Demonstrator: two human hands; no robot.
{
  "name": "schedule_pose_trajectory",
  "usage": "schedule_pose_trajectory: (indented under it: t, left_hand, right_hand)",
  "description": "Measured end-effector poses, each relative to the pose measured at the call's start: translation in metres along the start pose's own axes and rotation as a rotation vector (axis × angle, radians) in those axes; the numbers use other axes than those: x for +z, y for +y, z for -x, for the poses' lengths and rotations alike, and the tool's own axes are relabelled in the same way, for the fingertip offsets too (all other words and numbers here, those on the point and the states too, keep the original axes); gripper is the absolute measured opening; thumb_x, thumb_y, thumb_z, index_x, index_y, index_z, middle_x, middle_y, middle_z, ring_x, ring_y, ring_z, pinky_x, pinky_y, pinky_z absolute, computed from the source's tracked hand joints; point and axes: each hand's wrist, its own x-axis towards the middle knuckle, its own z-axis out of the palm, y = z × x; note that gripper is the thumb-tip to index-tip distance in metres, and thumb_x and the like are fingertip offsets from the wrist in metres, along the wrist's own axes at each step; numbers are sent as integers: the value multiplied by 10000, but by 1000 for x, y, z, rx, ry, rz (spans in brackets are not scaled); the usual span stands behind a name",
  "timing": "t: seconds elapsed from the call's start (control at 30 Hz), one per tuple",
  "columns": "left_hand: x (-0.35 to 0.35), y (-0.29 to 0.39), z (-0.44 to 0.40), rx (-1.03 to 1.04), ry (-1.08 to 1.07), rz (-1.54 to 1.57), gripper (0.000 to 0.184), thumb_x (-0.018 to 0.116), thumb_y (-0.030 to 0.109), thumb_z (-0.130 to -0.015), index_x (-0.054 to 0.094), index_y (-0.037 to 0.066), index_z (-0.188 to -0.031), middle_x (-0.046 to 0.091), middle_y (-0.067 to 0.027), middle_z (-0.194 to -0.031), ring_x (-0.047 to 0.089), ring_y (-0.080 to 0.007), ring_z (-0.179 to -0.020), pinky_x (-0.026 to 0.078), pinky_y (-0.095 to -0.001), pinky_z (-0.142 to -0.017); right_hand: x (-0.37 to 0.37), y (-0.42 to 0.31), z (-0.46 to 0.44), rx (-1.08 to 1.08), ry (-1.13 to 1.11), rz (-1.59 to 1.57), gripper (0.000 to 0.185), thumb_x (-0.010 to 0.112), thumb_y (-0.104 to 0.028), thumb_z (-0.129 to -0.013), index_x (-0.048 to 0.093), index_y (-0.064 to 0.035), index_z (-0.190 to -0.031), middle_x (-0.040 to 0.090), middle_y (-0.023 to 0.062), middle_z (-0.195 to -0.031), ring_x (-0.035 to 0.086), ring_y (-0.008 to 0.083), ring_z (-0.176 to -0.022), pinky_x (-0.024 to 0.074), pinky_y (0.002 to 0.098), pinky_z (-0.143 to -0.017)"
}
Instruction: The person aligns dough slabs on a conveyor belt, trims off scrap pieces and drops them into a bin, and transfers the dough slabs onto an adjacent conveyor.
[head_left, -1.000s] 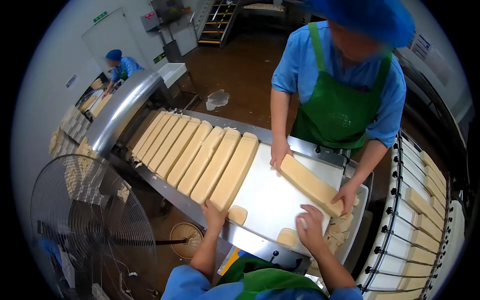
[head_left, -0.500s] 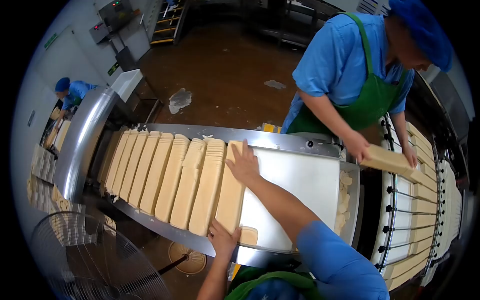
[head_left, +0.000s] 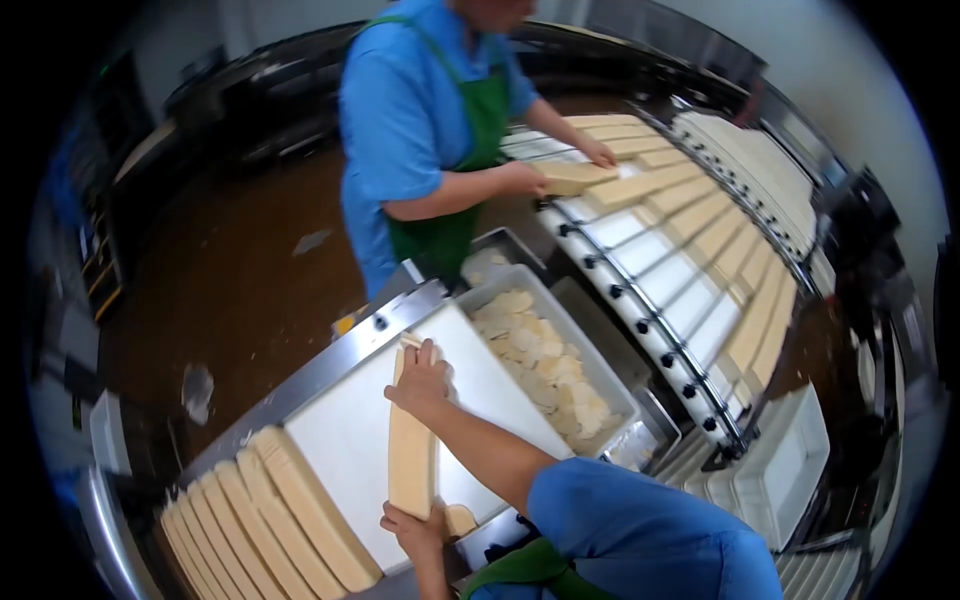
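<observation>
A long pale dough-like block [head_left: 411, 458] lies on the white belt, separated from the row. My right hand [head_left: 421, 382] has its fingers wrapped over the block's far end. At its near end my left hand [head_left: 415, 532] holds the other side, fingers bent around it. A small cut end piece [head_left: 459, 520] rests beside my left hand. Several more blocks [head_left: 302, 505] stand side by side at the lower left of the belt. A co-worker's hands hold another block [head_left: 577, 178] over the slatted conveyor.
A bin of offcuts [head_left: 545, 360] sits past the belt's end. The co-worker [head_left: 420, 130] stands beyond the metal edge [head_left: 310, 385]. The slatted conveyor [head_left: 655, 270] carries rows of blocks at the right. White trays [head_left: 785, 460] are stacked at the lower right.
The view has swung right. My hands have drawn one block away from the row toward the belt's end. The co-worker has carried a block from the belt to the slatted conveyor.
</observation>
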Motion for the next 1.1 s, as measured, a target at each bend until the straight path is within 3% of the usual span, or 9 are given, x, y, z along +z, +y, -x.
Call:
schedule_pose_trajectory:
  t: [0.07, 0.13, 0.17, 0.37, 0.5, 0.57, 0.67, 0.77, 1.1]
  left_hand:
    - [28, 16, -6, 252, 70, -38, 793, 776, 197, -653, 291, -40, -1235, 364, -270, -1156, 452, -451, -992, 445, -493, -857]
    - [43, 43, -5, 336, 54, -30, 719, 759, 166, -667, 336, -41, -1210, 356, -277, -1173, 423, -431, -999, 430, -471, -881]
    - [52, 60, -2, 411, 61, -49, 712, 756, 151, -668, 346, -39, -1218, 360, -278, -1175, 417, -432, -1015, 424, -465, -892]
    - [121, 174, 47, 673, -114, 69, 751, 746, 121, -659, 366, 1, -1295, 373, -278, -1245, 308, -444, -1196, 352, -456, -982]
    - [168, 251, 100, 1067, -254, 62, 744, 746, 73, -667, 404, 65, -1328, 352, -231, -1305, 426, -398, -1133, 410, -434, -949]
    - [189, 283, 126, 1122, -374, 79, 738, 764, 95, -678, 414, 76, -1327, 348, -223, -1310, 446, -387, -1110, 429, -423, -926]
    - [225, 313, 150, 1197, -601, 73, 720, 784, 147, -706, 427, 89, -1328, 346, -213, -1312, 482, -365, -1065, 455, -401, -890]
    - [255, 326, 167, 1200, -750, 21, 714, 783, 177, -724, 422, 91, -1335, 341, -216, -1328, 499, -384, -1063, 464, -405, -880]
    - [332, 356, 192, 1130, -840, -11, 570, 581, 60, -839, 370, 93, -1367, 279, -247, -1363, 544, -375, -962, 457, -405, -864]
  right_hand:
    - [-9, 48, -29, -68, 83, 179, 962, 692, -406, -698, 181, -60, -1436, 75, 215, -1504, 305, 411, -1319, 389, 509, -971]
    - [-46, 95, -29, 77, 194, -123, 965, 703, -389, -689, 190, -19, -1418, 53, 253, -1497, 343, 411, -1304, 403, 484, -977]
    - [-64, 124, -23, 98, 265, -388, 924, 692, -367, -701, 198, -11, -1396, 141, 257, -1462, 407, 460, -1232, 438, 520, -910]
    - [-205, 297, 25, 225, 582, -714, 865, 706, -344, -694, 240, -6, -1340, 278, 273, -1318, 548, 481, -1005, 493, 496, -893]
    - [-263, 444, 36, 393, 829, -549, 881, 691, -400, -700, 240, 8, -1339, 339, 261, -1248, 554, 430, -1007, 510, 454, -851]
    - [-296, 495, 47, 538, 755, -573, 824, 658, -460, -708, 363, 26, -1304, 425, 285, -1235, 547, 429, -1031, 473, 447, -902]
    - [-321, 576, 30, 642, 502, -143, 743, 547, -530, -770, 480, 27, -1257, 445, 271, -1296, 492, 424, -1124, 360, 474, -1001]
    - [-342, 619, 1, 580, 351, 112, 656, 335, -497, -886, 547, 18, -1232, 469, 192, -1345, 306, 381, -1307, 201, 537, -1064]
    - [-387, 684, -55, 671, 281, 27, 714, 267, -497, -896, 445, 41, -1330, 388, 220, -1423, 304, 398, -1333, 172, 483, -1100]
